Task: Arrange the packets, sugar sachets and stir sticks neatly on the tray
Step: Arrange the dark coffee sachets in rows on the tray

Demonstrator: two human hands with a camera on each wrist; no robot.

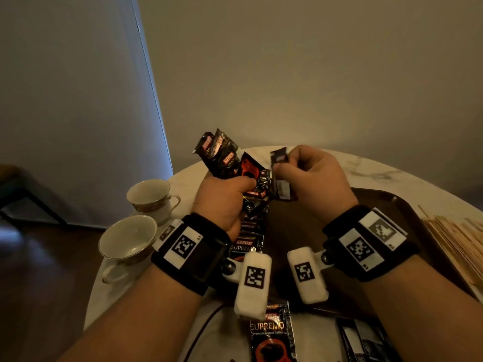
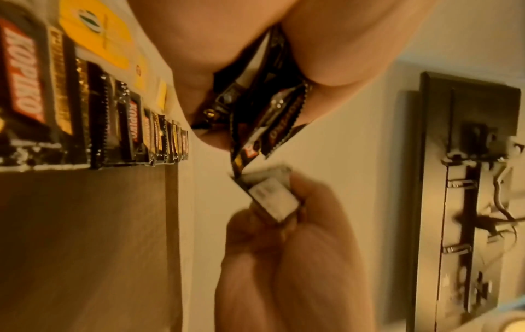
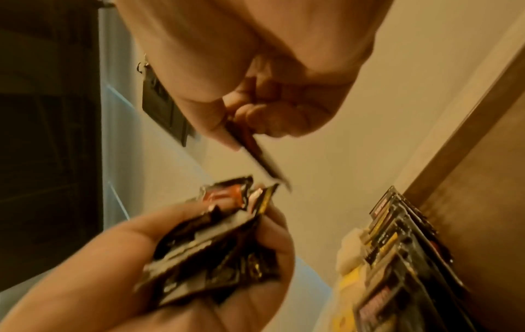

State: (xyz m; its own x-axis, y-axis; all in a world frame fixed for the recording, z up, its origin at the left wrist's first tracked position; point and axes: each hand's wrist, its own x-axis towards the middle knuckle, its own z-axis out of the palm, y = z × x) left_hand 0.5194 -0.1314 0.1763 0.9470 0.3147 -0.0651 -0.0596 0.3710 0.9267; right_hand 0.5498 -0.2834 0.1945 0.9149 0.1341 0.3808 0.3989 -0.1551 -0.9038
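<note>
Nearest the person, 1 coffee packet (image 1: 273,333) lies flat on the table's (image 1: 366,163) front edge, red cup printed on its black face. Just right of it sits a dark stack of sachets (image 1: 366,338); the number in it cannot be told.

Beyond these lies the brown tray (image 1: 407,205). Along its left edge runs a row of packets (image 1: 252,226), overlapped like tiles; the left wrist view shows at least 6 of them, the far ones too small to count. At the tray's right side rests a pile of stir sticks (image 1: 454,239), too many and too close together to count.

Above the tray both hands are raised. The left hand (image 1: 222,202) has its fingers curled round a fanned bunch of packets (image 1: 227,155), at least 4, though the exact count is unclear. The right hand (image 1: 311,178) pinches 1 single sachet (image 1: 281,173) between thumb and fingers, just beside the bunch.

Left of the tray, 2 cups (image 1: 146,194) stand on the table, both upright, one nearer than the other.
</note>
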